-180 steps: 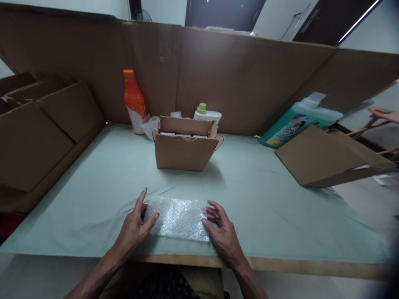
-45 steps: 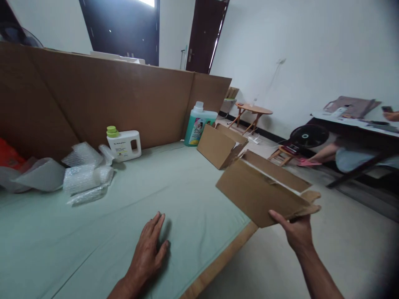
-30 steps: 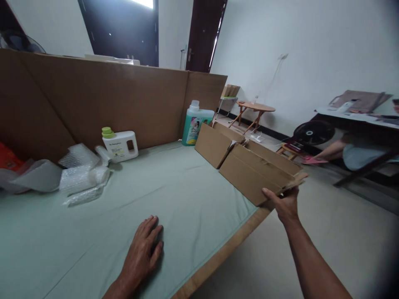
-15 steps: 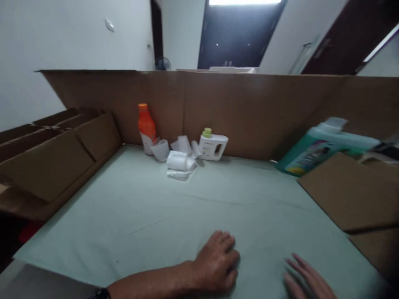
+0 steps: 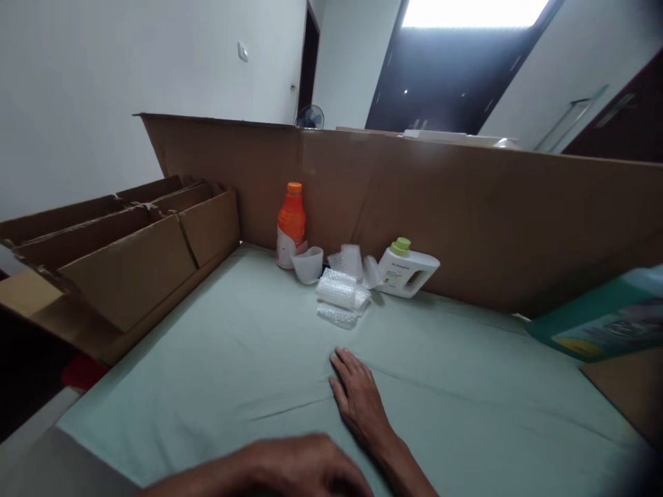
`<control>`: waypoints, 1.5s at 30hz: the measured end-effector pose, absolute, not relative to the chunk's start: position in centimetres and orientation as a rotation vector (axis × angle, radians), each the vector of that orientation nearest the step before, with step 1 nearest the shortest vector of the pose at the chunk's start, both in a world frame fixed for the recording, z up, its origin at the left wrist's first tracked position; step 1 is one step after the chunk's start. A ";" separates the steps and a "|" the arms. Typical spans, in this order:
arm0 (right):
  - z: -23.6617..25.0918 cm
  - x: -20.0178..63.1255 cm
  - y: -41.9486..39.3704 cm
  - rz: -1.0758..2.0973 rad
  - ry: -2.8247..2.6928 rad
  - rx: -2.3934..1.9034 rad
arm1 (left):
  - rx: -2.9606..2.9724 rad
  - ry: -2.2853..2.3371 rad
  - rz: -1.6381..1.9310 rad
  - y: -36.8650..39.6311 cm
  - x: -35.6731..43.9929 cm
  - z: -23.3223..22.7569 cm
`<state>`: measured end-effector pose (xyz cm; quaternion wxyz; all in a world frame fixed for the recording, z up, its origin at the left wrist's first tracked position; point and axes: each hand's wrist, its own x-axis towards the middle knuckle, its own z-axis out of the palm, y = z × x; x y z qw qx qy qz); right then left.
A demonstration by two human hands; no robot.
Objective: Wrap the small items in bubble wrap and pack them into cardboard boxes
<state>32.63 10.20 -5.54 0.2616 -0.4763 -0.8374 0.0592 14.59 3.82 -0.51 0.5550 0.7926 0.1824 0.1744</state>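
While the right hand [image 5: 358, 402] lies palm-down on the green-covered table [image 5: 207, 373], its grip is slack and spread, holding nothing. The left hand [image 5: 303, 469] sits at the bottom edge of the view, blurred; I cannot tell whether its grip is closed or loose, though nothing shows in it.

The nearest thing is the bubble wrap bundle [image 5: 339, 295], a few loose rolls lying ahead of the right fingertips, near but apart from them. It rests just in front of a white cup [image 5: 307, 264], an orange bottle [image 5: 291, 222] and a white jug [image 5: 409, 270] with a green cap, all lined up against the cardboard wall [image 5: 492, 214]. Flattened cartons [image 5: 129, 259] lean along the left side, and a teal jug [image 5: 603, 323] lies at the right edge.

The risk, as I judge it, is crowding: a hasty sweep at the wrap could knock over the light cup or the tall bottle. The rolls are loose, so a one-sided pull may unroll or scatter them. The cloth is already creased and could bunch under a sliding palm.
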 end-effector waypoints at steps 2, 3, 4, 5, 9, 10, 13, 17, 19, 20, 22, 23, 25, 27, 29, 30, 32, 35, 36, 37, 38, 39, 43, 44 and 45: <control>-6.2 32.8 10.4 0.064 -2.291 -1.284 | 1.839 0.629 0.596 8.3 11.6 1.6; -6.5 32.8 10.6 0.013 -2.300 -1.283 | 1.811 0.789 0.695 10.5 10.6 2.1; -6.7 32.7 10.9 -0.038 -2.306 -1.282 | 1.778 0.981 0.805 12.6 9.7 2.2; -7.0 32.4 11.2 -0.089 -2.310 -1.281 | 1.749 1.111 0.884 14.5 9.2 1.8; -7.3 29.7 12.8 -0.211 -2.297 -1.261 | 1.715 1.409 1.067 17.9 8.4 -1.4; -7.1 28.8 13.1 -0.203 -2.293 -1.248 | 1.737 1.426 1.087 17.8 8.5 -2.1; -6.0 26.7 14.0 -0.118 -2.292 -1.195 | 1.820 1.390 1.114 17.1 8.7 -3.5; -3.3 25.9 17.1 -0.169 -2.173 -1.185 | 1.846 1.346 1.149 16.7 8.6 -3.7; -1.8 26.3 19.9 -0.270 -2.060 -1.251 | 1.851 1.328 1.161 16.9 8.4 -3.7; -1.0 26.5 21.4 -0.305 -2.017 -1.305 | 1.854 1.320 1.165 17.0 8.4 -3.7; 0.2 26.9 24.5 -0.275 -1.962 -1.431 | 1.857 1.313 1.174 17.0 8.4 -3.7; 0.6 27.2 25.7 -0.197 -1.939 -1.487 | 1.855 1.312 1.179 17.1 8.4 -3.8; 1.1 27.7 27.4 0.007 -1.883 -1.552 | 1.844 1.308 1.192 17.0 8.4 -3.8; 1.1 28.3 27.5 0.161 -1.829 -1.555 | 1.821 1.301 1.206 17.0 8.5 -4.0; 0.9 28.9 26.0 0.225 -1.799 -1.535 | 1.777 1.293 1.230 17.1 8.4 -4.2; 0.8 29.2 24.9 0.244 -1.790 -1.526 | 1.747 1.289 1.246 17.2 8.3 -4.4; 0.8 29.6 22.0 0.364 -1.736 -1.483 | 1.684 1.284 1.279 17.4 8.1 -4.7; 0.7 29.6 18.1 0.843 -1.473 -1.353 | 1.566 1.195 1.324 17.6 7.8 -4.9; 0.6 29.3 17.2 1.013 -1.350 -1.301 | 1.508 1.115 1.326 17.6 7.7 -4.8; 0.3 29.0 16.5 1.141 -1.252 -1.262 | 1.436 1.013 1.311 17.5 7.7 -4.7; 0.0 28.7 16.0 1.212 -1.202 -1.246 | 1.354 0.902 1.274 17.4 7.8 -4.5; -0.3 28.3 15.7 1.245 -1.188 -1.241 | 1.274 0.803 1.220 17.2 7.9 -4.2; -1.3 27.3 15.3 1.230 -1.288 -1.257 | 1.087 0.742 1.100 16.5 8.9 -3.2; -1.3 27.3 15.1 1.203 -1.296 -1.267 | 1.075 0.776 1.110 16.4 9.1 -3.1; -1.2 27.5 15.0 1.153 -1.310 -1.282 | 1.066 0.809 1.125 16.4 9.2 -3.1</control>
